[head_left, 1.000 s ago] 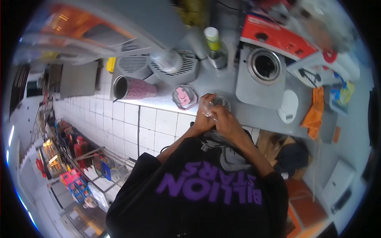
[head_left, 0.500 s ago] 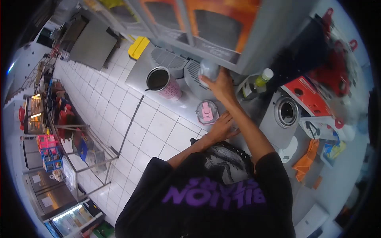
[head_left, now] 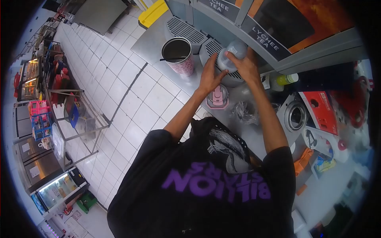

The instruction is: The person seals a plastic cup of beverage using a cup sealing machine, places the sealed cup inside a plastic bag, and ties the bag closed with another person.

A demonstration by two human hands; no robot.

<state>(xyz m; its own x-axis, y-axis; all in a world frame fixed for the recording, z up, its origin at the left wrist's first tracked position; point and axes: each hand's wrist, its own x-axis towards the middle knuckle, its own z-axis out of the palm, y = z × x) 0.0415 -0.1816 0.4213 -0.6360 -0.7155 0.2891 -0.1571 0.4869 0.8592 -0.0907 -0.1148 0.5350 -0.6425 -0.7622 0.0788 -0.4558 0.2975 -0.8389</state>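
My right hand [head_left: 245, 65] is wrapped around a clear, rounded plastic container [head_left: 237, 50], over the slotted drip tray [head_left: 210, 48] of the drink dispenser. Whether the container is a bottle or a domed cup I cannot tell. Just left of it is my left hand [head_left: 211, 76], fingers and thumb apart, its thumb close to the container's lower end. A pink patterned tumbler [head_left: 183, 66] stands uncovered on the counter, with a dark straw across its mouth. Below my left hand lies a clear lid with a pink flip top [head_left: 217, 97].
The dispenser [head_left: 274, 29], labelled lychee tea, rises behind the drip trays. Crumpled clear plastic [head_left: 245, 112] lies on the steel counter right of the lid. Farther right are a green-capped bottle [head_left: 286, 79], a round metal opening [head_left: 295, 113] and a red-and-white box [head_left: 319, 111].
My left hand has risen from the counter by the crumpled plastic to beside the container. My right hand still holds the container. The view has shifted, showing more of the dispenser labels.
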